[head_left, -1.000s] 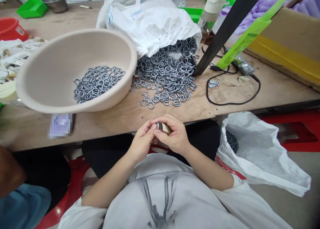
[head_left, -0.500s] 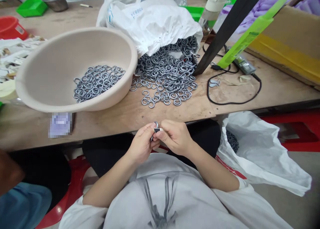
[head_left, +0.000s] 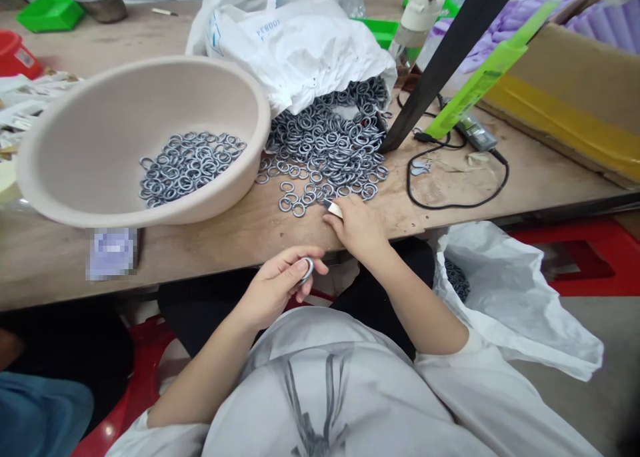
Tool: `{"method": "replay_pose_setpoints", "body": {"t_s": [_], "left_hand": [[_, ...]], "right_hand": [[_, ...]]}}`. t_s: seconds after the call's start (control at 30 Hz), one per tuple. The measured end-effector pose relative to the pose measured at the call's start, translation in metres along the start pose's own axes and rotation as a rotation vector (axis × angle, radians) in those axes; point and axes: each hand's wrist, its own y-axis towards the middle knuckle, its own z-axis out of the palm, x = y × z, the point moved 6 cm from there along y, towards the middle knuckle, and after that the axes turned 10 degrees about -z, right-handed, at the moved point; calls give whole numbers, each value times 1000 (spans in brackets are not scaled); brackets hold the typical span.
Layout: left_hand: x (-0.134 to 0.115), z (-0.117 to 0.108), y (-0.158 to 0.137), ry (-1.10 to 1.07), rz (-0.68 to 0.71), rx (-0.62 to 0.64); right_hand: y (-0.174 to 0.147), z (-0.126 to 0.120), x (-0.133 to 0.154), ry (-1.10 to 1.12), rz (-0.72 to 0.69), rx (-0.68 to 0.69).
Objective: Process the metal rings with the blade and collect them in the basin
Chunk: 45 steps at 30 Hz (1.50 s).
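Note:
Between the thumb and fingers of my left hand [head_left: 277, 285] is a grey ring [head_left: 309, 268], held above my lap just off the table edge. My right hand [head_left: 364, 228] rests at the near side of a heap of grey rings [head_left: 335, 147] on the table. Its fingers are closed on a small white-handled knife [head_left: 335, 209] with a dark tip, which points toward the loose rings. Whether that hand also touches a ring is hidden. To the left, a large beige basin [head_left: 55, 154] has many similar rings at its bottom.
A white sack [head_left: 300, 50] lies over the back of the heap. A dark post [head_left: 440, 77], a green strip [head_left: 480, 87], a black cable [head_left: 450, 208] and a cardboard box [head_left: 565, 90] stand right. An open white bag [head_left: 515, 310] hangs beside my lap. Another person's blue clothing [head_left: 40, 410] shows lower left.
My hands were together at the ring and have parted. The right hand has moved forward to the heap with the knife; the left has stayed near my lap with the ring.

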Motion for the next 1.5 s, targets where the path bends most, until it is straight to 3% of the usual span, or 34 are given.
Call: {"method": "replay_pose_setpoints", "body": {"t_s": [0.07,0.13,0.23,0.3,0.37,0.43,0.5,0.6,0.73,1.0,1.37,1.5], "left_hand": [[-7,-10,4,-73,30,-98],[-11,-17,7,-137,74,-188],[-10,-16,13,-152,143,-267],[-4,-10,17,-127,175,-277],[2,-3,21,-114,172,-273],[7,2,23,-127,144,-261],[9,6,23,-153,114,-228],[10,12,21,-166,61,-140],[9,16,20,-169,-25,-48],[4,6,17,-209,21,-171],[7,7,12,-127,54,-13],[9,10,-2,106,90,132]], "right_hand": [[4,-1,0,1,36,29],[2,-2,5,188,10,16],[-16,3,27,833,-44,12],[-33,11,45,1253,-9,35],[-49,18,56,1407,71,10],[-58,18,59,1364,92,-89],[-59,13,60,1276,12,-142],[-53,5,59,1177,-136,-151],[-46,1,49,1109,-148,-163],[-57,-20,63,641,-441,-108],[-56,-12,63,778,-442,53],[-32,-2,38,596,-242,15]]}}
